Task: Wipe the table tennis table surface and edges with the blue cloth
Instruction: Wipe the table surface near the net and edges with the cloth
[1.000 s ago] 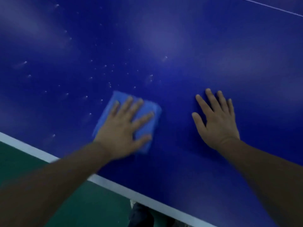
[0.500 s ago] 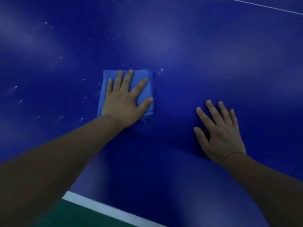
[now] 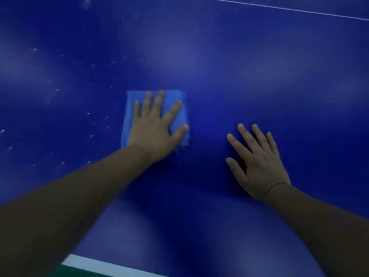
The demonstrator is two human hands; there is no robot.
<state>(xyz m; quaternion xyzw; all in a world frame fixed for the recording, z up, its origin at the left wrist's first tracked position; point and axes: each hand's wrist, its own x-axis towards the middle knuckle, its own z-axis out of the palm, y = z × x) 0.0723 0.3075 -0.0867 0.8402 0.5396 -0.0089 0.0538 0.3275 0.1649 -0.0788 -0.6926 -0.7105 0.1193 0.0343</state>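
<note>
Layout on the table tennis table (image 3: 259, 66). The cloth (image 3: 129, 118) lies flat on the surface, left of centre. The left hand (image 3: 153, 132) rests on top of it with fingers spread, covering its middle. The right hand (image 3: 261, 168) lies flat on the bare surface to the right of the cloth, apart from it and slightly nearer the viewer. Scattered specks (image 3: 58, 89) lie left of the cloth. The edge line (image 3: 95, 263) runs along the near side, the thin line (image 3: 279, 8) across the far right.

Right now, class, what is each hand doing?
Left hand: open, fingers spread, pressing the blue cloth flat on the table.
Right hand: open, flat on the table, holding nothing.
</note>
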